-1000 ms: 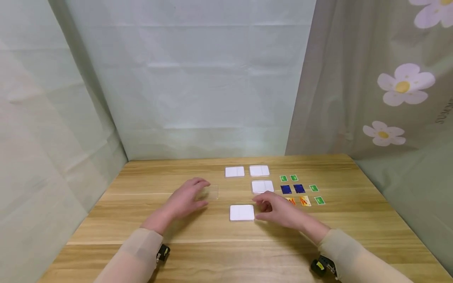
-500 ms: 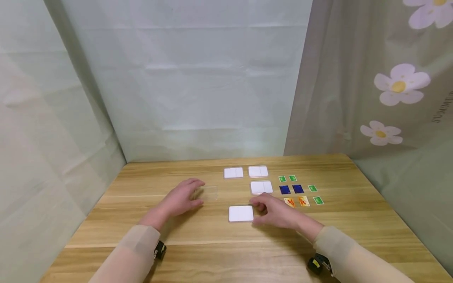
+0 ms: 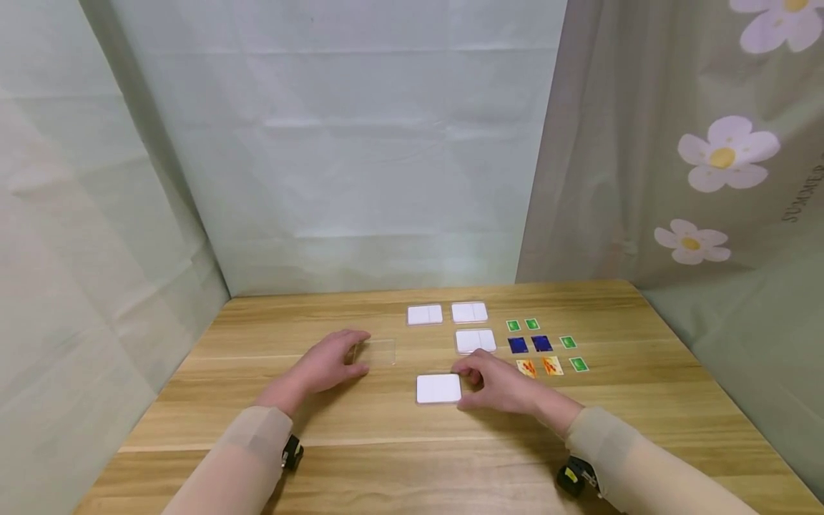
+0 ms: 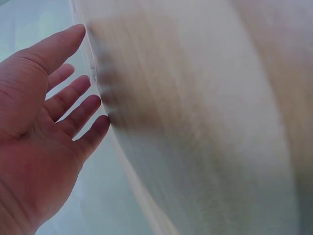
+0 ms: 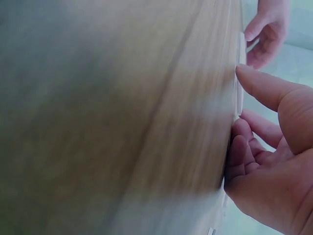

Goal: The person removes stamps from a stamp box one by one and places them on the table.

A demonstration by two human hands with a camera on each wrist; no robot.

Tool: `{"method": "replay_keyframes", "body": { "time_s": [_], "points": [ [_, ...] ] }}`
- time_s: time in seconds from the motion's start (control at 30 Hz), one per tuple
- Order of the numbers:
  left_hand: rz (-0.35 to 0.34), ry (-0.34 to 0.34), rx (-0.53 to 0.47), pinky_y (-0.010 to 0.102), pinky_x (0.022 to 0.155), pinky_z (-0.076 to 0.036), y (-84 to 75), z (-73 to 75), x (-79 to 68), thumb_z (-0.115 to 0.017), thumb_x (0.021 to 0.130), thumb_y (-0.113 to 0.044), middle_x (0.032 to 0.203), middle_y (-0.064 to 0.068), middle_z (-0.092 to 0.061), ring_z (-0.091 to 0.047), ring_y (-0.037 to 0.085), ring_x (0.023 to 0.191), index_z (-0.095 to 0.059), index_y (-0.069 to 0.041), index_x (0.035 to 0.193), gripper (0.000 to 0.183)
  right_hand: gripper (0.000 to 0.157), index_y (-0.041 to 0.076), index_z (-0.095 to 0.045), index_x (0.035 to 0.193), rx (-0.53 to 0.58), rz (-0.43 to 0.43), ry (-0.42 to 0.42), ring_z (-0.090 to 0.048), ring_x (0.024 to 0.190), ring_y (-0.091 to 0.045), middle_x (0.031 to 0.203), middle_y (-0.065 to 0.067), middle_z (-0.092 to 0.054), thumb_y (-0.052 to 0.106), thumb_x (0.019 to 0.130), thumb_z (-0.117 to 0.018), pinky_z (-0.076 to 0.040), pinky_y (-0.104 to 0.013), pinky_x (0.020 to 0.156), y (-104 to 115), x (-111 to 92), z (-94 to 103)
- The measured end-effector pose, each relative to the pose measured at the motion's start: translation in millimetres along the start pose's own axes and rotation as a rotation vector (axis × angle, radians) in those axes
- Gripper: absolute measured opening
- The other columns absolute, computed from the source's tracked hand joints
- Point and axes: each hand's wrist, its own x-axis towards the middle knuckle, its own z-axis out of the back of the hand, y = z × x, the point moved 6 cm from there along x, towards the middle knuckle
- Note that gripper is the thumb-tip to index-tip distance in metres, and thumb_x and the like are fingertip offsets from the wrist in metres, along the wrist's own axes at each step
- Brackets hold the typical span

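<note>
My right hand spans the right end of a white card in a clear holder, thumb and index finger at its opposite long edges. In the right wrist view, the right hand's other fingers are curled near the tabletop. A transparent rectangular plate lies farther left, faint against the wood. My left hand is at the plate's left end, thumb and fingers spread apart. The left wrist view shows the left hand with its fingers nearly straight and fingertips at the table surface; whether they touch the plate is unclear.
White cards in clear holders lie behind, at back left, back right and nearer. On the right are green squares, dark blue squares and orange-patterned squares. Fabric hangs behind the wooden table.
My left hand has shifted slightly left, so more of the transparent plate shows. The right hand's thumb and index finger have moved slightly left onto the near white card's right end.
</note>
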Motion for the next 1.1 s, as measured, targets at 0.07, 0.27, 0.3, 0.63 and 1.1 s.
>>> {"method": "replay_keyframes", "body": {
  "time_s": [0.07, 0.27, 0.3, 0.63, 1.1],
  "points": [
    [0.002, 0.006, 0.002, 0.062, 0.122, -0.040, 0.6, -0.6, 0.2, -0.085, 0.100, -0.021, 0.154, 0.026, -0.060, -0.053, 0.048, 0.145, -0.058, 0.005, 0.153, 0.065, 0.047, 0.013, -0.073, 0.131, 0.001, -0.008, 0.000, -0.055, 0.102, -0.018, 0.113, 0.001, -0.061, 0.024, 0.090, -0.095, -0.051, -0.035, 0.088, -1, 0, -0.8],
    [0.008, 0.012, 0.013, 0.062, 0.122, -0.040, 1.1, -0.3, 1.3, -0.084, 0.101, -0.020, 0.154, 0.025, -0.060, -0.053, 0.047, 0.145, -0.058, 0.004, 0.153, 0.063, 0.044, 0.013, -0.073, 0.129, 0.004, -0.010, 0.001, -0.055, 0.102, -0.018, 0.113, 0.000, -0.061, 0.023, 0.091, -0.094, -0.051, -0.036, 0.089, -1, 1, -1.5],
    [0.007, 0.012, 0.015, 0.062, 0.121, -0.040, 0.9, 0.0, 1.6, -0.083, 0.101, -0.020, 0.154, 0.025, -0.060, -0.053, 0.047, 0.145, -0.058, 0.004, 0.153, 0.063, 0.044, 0.013, -0.073, 0.128, 0.004, -0.005, 0.001, -0.055, 0.102, -0.018, 0.113, 0.000, -0.061, 0.022, 0.091, -0.094, -0.051, -0.036, 0.089, 0, 1, -1.2],
    [0.007, 0.019, 0.028, 0.062, 0.121, -0.040, 2.1, -0.8, 4.6, -0.082, 0.102, -0.020, 0.152, 0.024, -0.062, -0.054, 0.047, 0.144, -0.059, 0.004, 0.152, 0.060, 0.043, 0.014, -0.073, 0.128, 0.004, -0.010, 0.012, -0.055, 0.101, -0.019, 0.113, 0.000, -0.060, 0.023, 0.091, -0.094, -0.051, -0.037, 0.089, 0, 2, -1.0],
    [-0.053, -0.015, 0.035, 0.055, 0.102, -0.055, -11.6, 0.9, 4.9, -0.086, 0.098, -0.019, 0.118, 0.014, -0.072, -0.066, 0.030, 0.107, -0.067, 0.005, 0.140, 0.053, 0.043, 0.013, -0.071, 0.129, 0.017, 0.006, 0.048, -0.055, 0.102, -0.020, 0.116, -0.001, -0.060, 0.023, 0.093, -0.092, -0.050, -0.039, 0.089, 2, 3, -1.6]
  ]
}}
